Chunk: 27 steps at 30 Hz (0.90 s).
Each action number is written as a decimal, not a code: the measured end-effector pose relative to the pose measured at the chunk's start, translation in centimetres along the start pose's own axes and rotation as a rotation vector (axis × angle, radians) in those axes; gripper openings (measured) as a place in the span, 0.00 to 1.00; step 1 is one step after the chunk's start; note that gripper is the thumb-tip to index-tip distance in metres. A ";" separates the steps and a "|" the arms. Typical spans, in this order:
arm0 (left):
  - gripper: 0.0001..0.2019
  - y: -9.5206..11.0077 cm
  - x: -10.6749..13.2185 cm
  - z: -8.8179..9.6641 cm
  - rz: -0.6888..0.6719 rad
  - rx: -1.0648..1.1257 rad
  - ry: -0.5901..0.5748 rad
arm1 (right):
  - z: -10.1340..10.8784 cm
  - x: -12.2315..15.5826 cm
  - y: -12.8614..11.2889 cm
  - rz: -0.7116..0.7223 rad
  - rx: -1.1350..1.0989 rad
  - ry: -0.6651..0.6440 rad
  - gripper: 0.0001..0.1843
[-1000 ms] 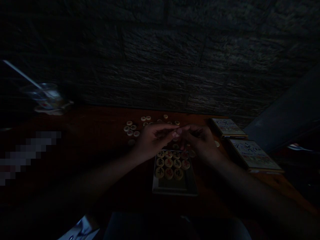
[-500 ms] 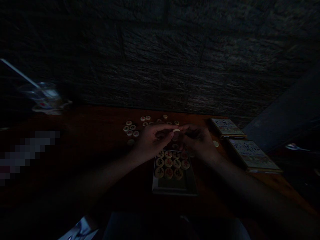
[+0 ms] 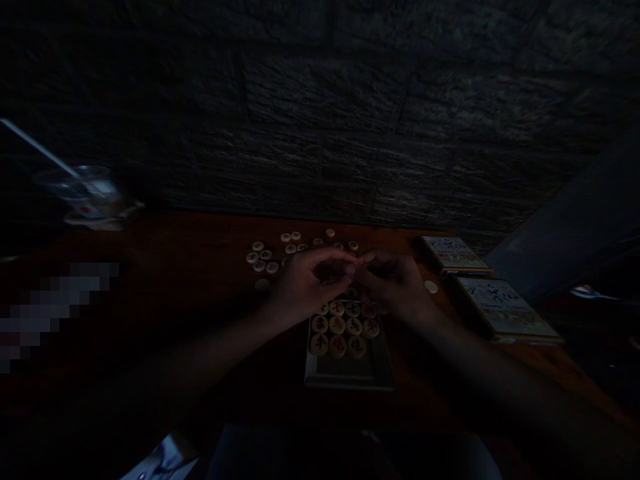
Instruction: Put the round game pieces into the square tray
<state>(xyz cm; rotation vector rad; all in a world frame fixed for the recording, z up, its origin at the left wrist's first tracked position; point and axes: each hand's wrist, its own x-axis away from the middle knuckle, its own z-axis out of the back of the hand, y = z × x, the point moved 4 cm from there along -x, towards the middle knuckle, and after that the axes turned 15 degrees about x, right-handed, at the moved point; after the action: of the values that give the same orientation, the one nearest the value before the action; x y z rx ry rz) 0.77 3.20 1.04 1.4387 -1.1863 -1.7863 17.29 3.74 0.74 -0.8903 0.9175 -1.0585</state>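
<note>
The scene is very dark. My left hand (image 3: 306,285) and my right hand (image 3: 395,283) meet fingertip to fingertip above a small shallow tray (image 3: 370,375). Both hands have curled, pinched fingers; whatever is between them is hidden. Several round pale game discs (image 3: 337,326) with red and black characters lie in rows in the tray's far half. More loose discs (image 3: 264,259) are scattered on the brown table (image 3: 200,267) beyond my left hand, and one disc (image 3: 431,287) lies to the right of my right hand.
Two flat printed boxes (image 3: 495,305) lie at the table's right side. A clear cup with a straw (image 3: 83,193) stands at the far left. A dark stone wall (image 3: 320,113) runs behind the table. A blurred patch covers part of the left.
Half a second ago a pale disc showed between my fingertips; now the fingers have closed over that spot and it is hidden. The hands stay in the same place.
</note>
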 end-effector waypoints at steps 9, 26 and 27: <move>0.10 -0.6 -0.7 0.5 0.049 0.231 0.069 | 0.3 0.1 -0.2 0.083 0.042 0.021 0.17; 0.11 -1.9 -0.7 0.1 0.363 0.765 0.165 | 1.5 0.7 -1.4 0.530 0.571 0.181 0.13; 0.12 -1.8 -0.7 0.1 0.375 0.786 0.170 | 1.5 0.7 -1.5 0.540 0.570 0.184 0.13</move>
<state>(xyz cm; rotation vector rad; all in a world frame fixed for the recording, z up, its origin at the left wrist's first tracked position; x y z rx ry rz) 1.06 4.63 -0.19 1.5717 -2.0272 -0.9445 18.41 2.94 2.52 -0.0585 0.8716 -0.8607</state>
